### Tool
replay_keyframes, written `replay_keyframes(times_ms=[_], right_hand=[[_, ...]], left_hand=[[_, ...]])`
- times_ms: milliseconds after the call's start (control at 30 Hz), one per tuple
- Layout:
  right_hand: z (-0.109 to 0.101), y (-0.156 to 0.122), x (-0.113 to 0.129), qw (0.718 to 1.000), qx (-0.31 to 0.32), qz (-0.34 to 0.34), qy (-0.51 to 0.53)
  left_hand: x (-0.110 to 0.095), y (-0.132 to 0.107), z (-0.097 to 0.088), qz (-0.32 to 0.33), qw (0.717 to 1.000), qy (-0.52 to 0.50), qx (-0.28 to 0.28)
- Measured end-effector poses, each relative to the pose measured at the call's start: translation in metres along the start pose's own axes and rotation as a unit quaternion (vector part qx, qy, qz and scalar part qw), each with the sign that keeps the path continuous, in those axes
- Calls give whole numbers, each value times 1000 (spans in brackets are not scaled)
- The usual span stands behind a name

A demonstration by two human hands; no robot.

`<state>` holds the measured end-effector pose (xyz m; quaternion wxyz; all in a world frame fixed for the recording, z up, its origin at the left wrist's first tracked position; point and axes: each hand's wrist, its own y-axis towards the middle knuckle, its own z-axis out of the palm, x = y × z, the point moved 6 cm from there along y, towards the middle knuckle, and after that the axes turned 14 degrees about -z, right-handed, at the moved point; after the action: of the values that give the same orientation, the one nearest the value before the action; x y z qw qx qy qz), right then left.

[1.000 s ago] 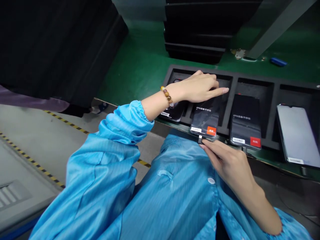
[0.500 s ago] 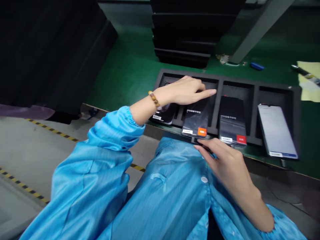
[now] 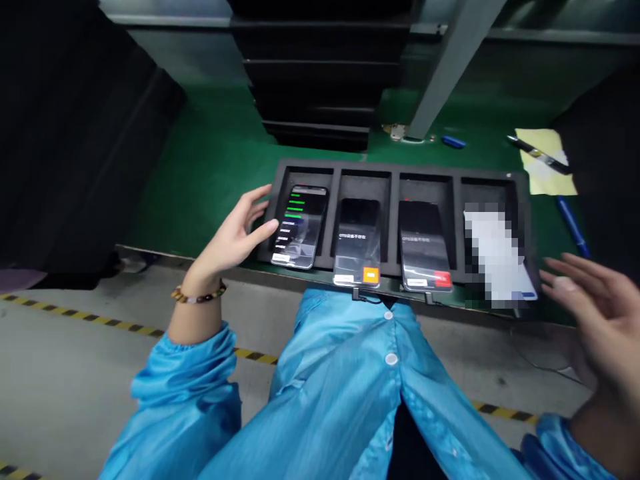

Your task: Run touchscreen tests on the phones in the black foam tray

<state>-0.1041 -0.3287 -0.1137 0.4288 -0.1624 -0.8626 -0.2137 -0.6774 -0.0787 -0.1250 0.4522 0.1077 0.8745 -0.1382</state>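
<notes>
My left hand (image 3: 237, 227) is at the left end of a black foam tray (image 3: 395, 220), its fingers apart and the fingertips touching or just beside the rim. Closest to it, a smartphone (image 3: 300, 230) shows green and white lines of text. Two dark-screened phones follow: one phone (image 3: 357, 243) with an orange square, another phone (image 3: 426, 247) with a red one. Each has a cable plug (image 3: 356, 294) at its lower edge. The rightmost phone (image 3: 497, 260) has a white, pixelated screen. Off the tray's right end is my right hand (image 3: 600, 313), slightly blurred, fingers spread, holding nothing.
The tray lies along the front edge of a green table (image 3: 215, 153). Behind it stand a black ribbed block (image 3: 320, 80) and a slanted grey post (image 3: 455, 73). To the right are a blue cap (image 3: 453, 142), yellow paper (image 3: 540, 177) with a pen, and a blue pen (image 3: 573, 227).
My left hand has moved left off the phones to the tray's end. My right hand has left the cable plug of the orange-square phone and moved right. The view has shifted.
</notes>
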Motion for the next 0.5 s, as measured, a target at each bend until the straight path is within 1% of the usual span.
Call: replay_keyframes(times_ms=[67, 200, 300, 367, 500], right_hand=[[7, -12, -2, 999, 17, 17, 32], [12, -14, 1, 998, 21, -20, 51], [12, -11, 3, 999, 24, -27, 29], [11, -10, 5, 999, 38, -31, 2], [11, -12, 14, 995, 61, -61, -55]], left_hand=[[6, -2, 10, 10, 1000, -28, -9], [6, -2, 20, 18, 998, -47, -26], [7, -2, 22, 16, 997, -68, -28], [10, -3, 22, 12, 996, -80, -31], [14, -3, 22, 2, 995, -85, -45]])
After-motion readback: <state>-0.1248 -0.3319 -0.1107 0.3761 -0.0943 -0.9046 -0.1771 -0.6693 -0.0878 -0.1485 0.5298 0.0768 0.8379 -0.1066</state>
